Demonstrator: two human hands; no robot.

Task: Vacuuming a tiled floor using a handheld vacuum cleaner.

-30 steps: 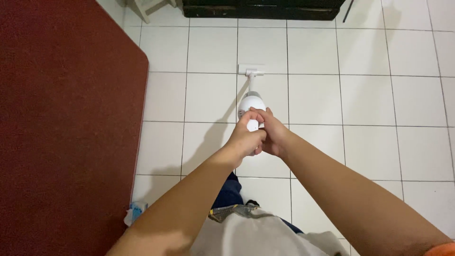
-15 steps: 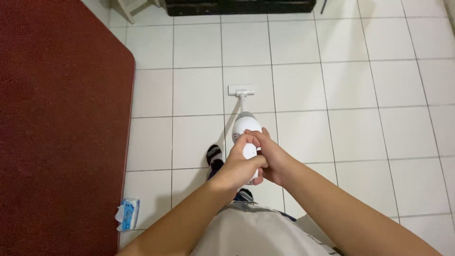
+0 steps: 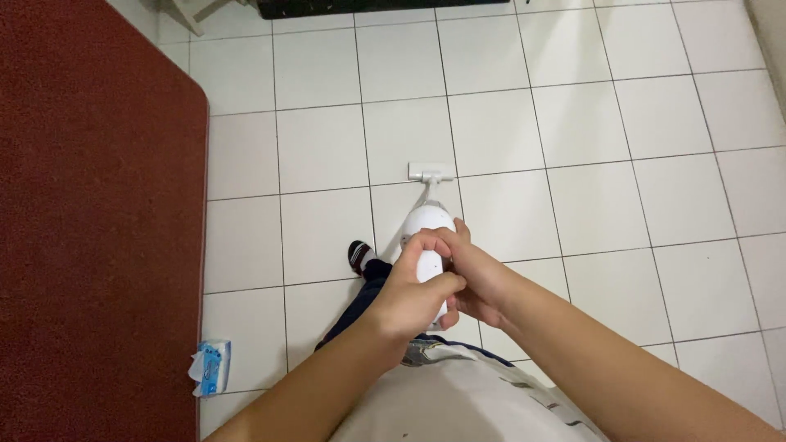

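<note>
Nearest the camera is the person's light grey shirt (image 3: pixel 458 401) with a dark-striped hem, both bare forearms reaching out over it. The left hand (image 3: pixel 413 299) is curled in a fist around the handle of a white plastic stick vacuum cleaner (image 3: pixel 430 237), thumb laid across the near side of the handle. The right hand (image 3: pixel 475 278) is wrapped over the same handle from the right, its fingers overlapping the left hand's knuckles, so both hands are pressed together around the grip.

Low on the left, at the edge of the rug, a small soft pack of tissues (image 3: pixel 211 368) in blue and white wrapping lies on the tiles, white tissue sticking out of its left end.

Just beyond the hands, a foot in a black and white sandal (image 3: pixel 358 255) stands on the white square ceramic floor tiles (image 3: pixel 589 205), left of the vacuum's rounded body. From that body a thin white tube runs away to the flat rectangular floor head (image 3: pixel 431 173), which rests on the tiles near the middle of the scene.

A dark red carpet rug (image 3: pixel 90 205) with a rounded far corner fills the left side. At the far edge stand a black cabinet base (image 3: pixel 368 8) and a white furniture leg (image 3: pixel 184 15).
</note>
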